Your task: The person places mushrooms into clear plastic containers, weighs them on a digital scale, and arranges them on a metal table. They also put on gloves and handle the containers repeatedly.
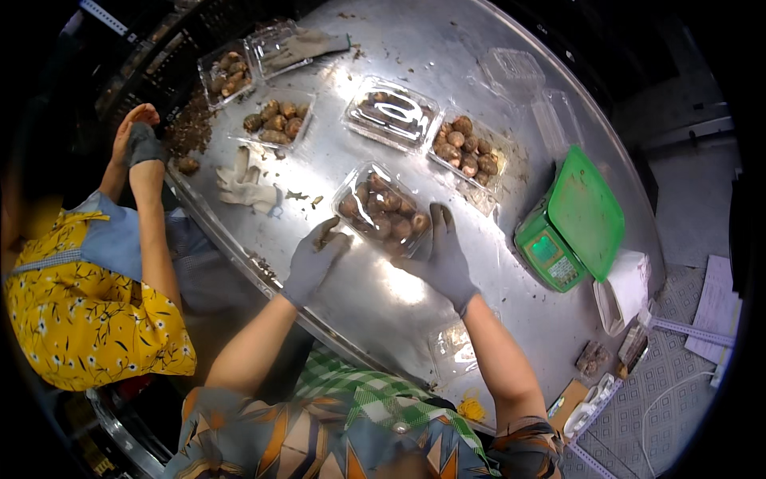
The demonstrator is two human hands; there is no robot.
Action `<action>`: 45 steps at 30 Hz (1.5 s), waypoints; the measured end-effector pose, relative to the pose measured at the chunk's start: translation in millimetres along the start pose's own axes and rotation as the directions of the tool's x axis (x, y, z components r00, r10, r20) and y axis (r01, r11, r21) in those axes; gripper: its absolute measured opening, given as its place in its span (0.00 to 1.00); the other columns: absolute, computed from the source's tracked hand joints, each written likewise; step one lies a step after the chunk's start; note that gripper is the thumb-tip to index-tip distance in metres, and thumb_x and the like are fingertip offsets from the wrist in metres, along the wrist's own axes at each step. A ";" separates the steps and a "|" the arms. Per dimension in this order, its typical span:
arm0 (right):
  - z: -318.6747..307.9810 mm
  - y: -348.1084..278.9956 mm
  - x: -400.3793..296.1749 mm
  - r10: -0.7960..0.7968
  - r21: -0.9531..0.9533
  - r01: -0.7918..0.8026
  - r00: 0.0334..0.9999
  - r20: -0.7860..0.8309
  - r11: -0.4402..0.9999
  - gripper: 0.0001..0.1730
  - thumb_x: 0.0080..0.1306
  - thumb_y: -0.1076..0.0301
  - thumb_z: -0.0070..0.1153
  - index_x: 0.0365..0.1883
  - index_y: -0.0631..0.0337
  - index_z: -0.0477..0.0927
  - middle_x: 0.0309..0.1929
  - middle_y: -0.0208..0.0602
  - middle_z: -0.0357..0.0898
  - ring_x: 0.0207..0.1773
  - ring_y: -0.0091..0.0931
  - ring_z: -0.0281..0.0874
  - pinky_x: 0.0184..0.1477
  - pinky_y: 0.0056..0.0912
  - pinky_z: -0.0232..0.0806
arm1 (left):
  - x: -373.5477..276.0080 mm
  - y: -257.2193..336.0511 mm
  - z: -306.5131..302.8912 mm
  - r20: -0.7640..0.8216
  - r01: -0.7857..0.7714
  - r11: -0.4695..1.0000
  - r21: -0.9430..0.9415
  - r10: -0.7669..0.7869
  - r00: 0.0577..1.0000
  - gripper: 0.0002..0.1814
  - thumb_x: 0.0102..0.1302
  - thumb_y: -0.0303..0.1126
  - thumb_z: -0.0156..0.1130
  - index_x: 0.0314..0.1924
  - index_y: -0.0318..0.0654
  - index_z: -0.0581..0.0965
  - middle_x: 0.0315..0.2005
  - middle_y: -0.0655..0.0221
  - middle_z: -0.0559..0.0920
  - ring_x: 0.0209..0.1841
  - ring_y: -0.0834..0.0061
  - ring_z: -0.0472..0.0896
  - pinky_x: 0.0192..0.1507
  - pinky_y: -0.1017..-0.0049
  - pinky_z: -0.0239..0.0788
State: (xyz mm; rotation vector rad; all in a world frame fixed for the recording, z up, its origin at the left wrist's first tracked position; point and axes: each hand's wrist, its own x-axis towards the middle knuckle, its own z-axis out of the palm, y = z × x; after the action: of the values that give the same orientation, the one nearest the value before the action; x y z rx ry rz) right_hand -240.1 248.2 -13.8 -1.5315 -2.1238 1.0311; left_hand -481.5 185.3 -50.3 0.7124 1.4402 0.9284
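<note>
A clear plastic clamshell box (383, 206) of brown taro-like corms lies on the metal table before me, its lid apparently down. My left hand (317, 254), in a grey glove, is at the box's lower left corner, fingers curled. At the lower right, my gloved right hand (440, 257) has its thumb by the box's edge and its fingers raised along the side. Whether either hand grips the box is unclear. Beyond it sit a shiny lidded box (392, 114) and an open box of corms (467, 149).
A green digital scale (556, 227) stands at right. Two more boxes of corms (275, 123) (228, 78) and loose gloves (248, 185) lie at upper left. A co-worker in yellow (102, 311) stands at left. Empty clear boxes (514, 72) rest at the far edge.
</note>
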 end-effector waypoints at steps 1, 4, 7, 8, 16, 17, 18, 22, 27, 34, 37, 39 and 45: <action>-1.1 -2.7 4.1 -0.039 -0.139 0.032 0.998 -0.051 0.990 0.59 0.43 0.46 0.69 0.66 0.65 0.52 0.69 0.54 0.47 0.69 0.50 0.48 0.66 0.50 0.50 | -0.8 -5.7 3.6 -0.039 -0.047 0.974 -0.222 0.039 0.998 0.30 0.64 0.36 0.58 0.64 0.36 0.62 0.52 0.57 0.74 0.50 0.73 0.75 0.50 0.75 0.67; -14.6 -27.6 9.9 0.038 -0.535 0.009 0.996 0.078 0.845 0.63 0.37 0.46 0.72 0.67 0.60 0.51 0.70 0.54 0.44 0.70 0.52 0.45 0.66 0.57 0.47 | 0.0 13.3 29.4 -0.277 -0.168 0.930 -0.327 0.076 0.958 0.24 0.69 0.35 0.50 0.62 0.36 0.63 0.51 0.66 0.72 0.49 0.74 0.73 0.51 0.75 0.66; -5.3 -25.2 15.3 -0.067 -0.521 0.115 0.992 0.111 0.845 0.61 0.38 0.47 0.71 0.67 0.56 0.52 0.69 0.55 0.44 0.70 0.53 0.43 0.66 0.61 0.45 | 19.4 25.0 37.8 -0.323 -0.179 0.865 -0.469 0.021 0.946 0.22 0.69 0.35 0.50 0.60 0.36 0.65 0.48 0.71 0.72 0.50 0.79 0.70 0.49 0.80 0.64; -0.5 -23.9 16.0 -0.092 -0.476 0.119 0.992 0.081 0.871 0.59 0.39 0.51 0.70 0.67 0.56 0.52 0.66 0.56 0.49 0.67 0.53 0.49 0.64 0.59 0.49 | 27.1 18.3 32.9 -0.263 -0.156 0.864 -0.479 0.028 0.964 0.21 0.69 0.35 0.50 0.60 0.35 0.65 0.47 0.72 0.73 0.48 0.82 0.70 0.47 0.83 0.63; -13.3 -28.2 11.8 0.059 -0.449 0.023 0.984 0.168 0.893 0.57 0.40 0.57 0.67 0.68 0.57 0.53 0.55 0.53 0.64 0.53 0.47 0.63 0.52 0.46 0.62 | 15.2 5.0 33.1 -0.153 -0.097 0.935 -0.340 0.047 0.987 0.22 0.69 0.35 0.50 0.60 0.34 0.66 0.50 0.69 0.73 0.48 0.82 0.71 0.47 0.82 0.66; -16.0 -29.5 10.4 0.109 -0.448 -0.013 0.976 0.189 0.894 0.57 0.40 0.57 0.68 0.68 0.57 0.53 0.54 0.52 0.64 0.53 0.46 0.63 0.51 0.45 0.63 | 15.3 4.5 34.8 -0.135 -0.107 0.945 -0.310 0.067 0.989 0.23 0.69 0.36 0.50 0.61 0.34 0.64 0.52 0.67 0.71 0.51 0.80 0.70 0.49 0.80 0.65; -18.1 -30.0 5.9 0.081 -0.391 -0.016 0.985 0.150 0.920 0.56 0.41 0.57 0.67 0.68 0.57 0.52 0.53 0.51 0.66 0.52 0.45 0.65 0.51 0.44 0.64 | 13.8 8.4 37.9 -0.119 -0.118 0.952 -0.284 0.087 0.989 0.25 0.69 0.36 0.50 0.63 0.34 0.63 0.55 0.66 0.70 0.53 0.78 0.69 0.51 0.78 0.65; -20.0 -31.4 -17.8 0.043 0.333 -0.060 0.997 0.058 0.941 0.49 0.51 0.60 0.63 0.68 0.57 0.52 0.47 0.48 0.72 0.42 0.38 0.73 0.47 0.37 0.67 | 22.0 16.3 43.6 0.135 -0.127 0.894 -0.431 0.203 0.970 0.34 0.68 0.40 0.52 0.68 0.35 0.52 0.62 0.61 0.63 0.58 0.73 0.66 0.56 0.74 0.63; -21.4 -31.8 -52.8 -0.187 0.560 -0.023 0.931 0.315 0.828 0.31 0.60 0.70 0.52 0.63 0.58 0.63 0.53 0.41 0.73 0.48 0.29 0.75 0.52 0.32 0.66 | -25.2 64.5 69.5 0.119 -0.183 0.944 -0.276 0.222 0.968 0.43 0.63 0.38 0.56 0.71 0.46 0.44 0.68 0.60 0.52 0.67 0.63 0.55 0.65 0.66 0.53; -103.7 22.9 -91.2 -0.207 -0.016 0.212 0.967 0.148 0.977 0.39 0.49 0.53 0.64 0.59 0.58 0.69 0.59 0.45 0.68 0.61 0.40 0.65 0.62 0.40 0.58 | -54.0 65.5 37.6 0.246 -0.336 0.088 0.938 0.515 0.821 0.40 0.50 0.28 0.65 0.65 0.52 0.63 0.67 0.57 0.54 0.70 0.51 0.49 0.66 0.48 0.41; -109.2 37.6 -133.2 -0.128 -0.503 0.332 0.909 0.397 0.798 0.59 0.38 0.45 0.70 0.67 0.53 0.56 0.67 0.45 0.56 0.67 0.46 0.54 0.66 0.48 0.51 | -47.6 72.2 38.6 0.190 -0.109 -0.200 0.974 0.449 0.873 0.34 0.53 0.34 0.64 0.62 0.52 0.67 0.67 0.58 0.56 0.70 0.53 0.49 0.66 0.44 0.33; -105.9 35.6 -152.6 -0.032 -0.596 0.364 0.869 0.493 0.715 0.60 0.36 0.45 0.71 0.67 0.51 0.55 0.67 0.44 0.55 0.68 0.47 0.52 0.66 0.50 0.49 | -48.3 70.9 48.6 0.233 -0.137 -0.243 0.960 0.424 0.875 0.33 0.53 0.35 0.64 0.62 0.52 0.68 0.67 0.59 0.58 0.70 0.53 0.50 0.67 0.45 0.32; -86.6 40.4 -175.3 0.103 -0.643 0.213 0.904 0.416 0.736 0.61 0.37 0.48 0.73 0.68 0.48 0.52 0.64 0.42 0.60 0.67 0.45 0.53 0.67 0.53 0.46 | -50.5 5.0 99.5 0.581 -0.629 0.005 0.777 0.381 0.720 0.24 0.58 0.44 0.59 0.53 0.40 0.72 0.56 0.59 0.71 0.65 0.55 0.60 0.63 0.44 0.42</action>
State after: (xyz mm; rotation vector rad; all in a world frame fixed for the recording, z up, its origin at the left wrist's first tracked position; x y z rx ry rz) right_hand -93.0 125.3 42.2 -1.6043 -3.0957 0.6119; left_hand -378.7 157.1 -16.8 2.4197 1.4520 0.2538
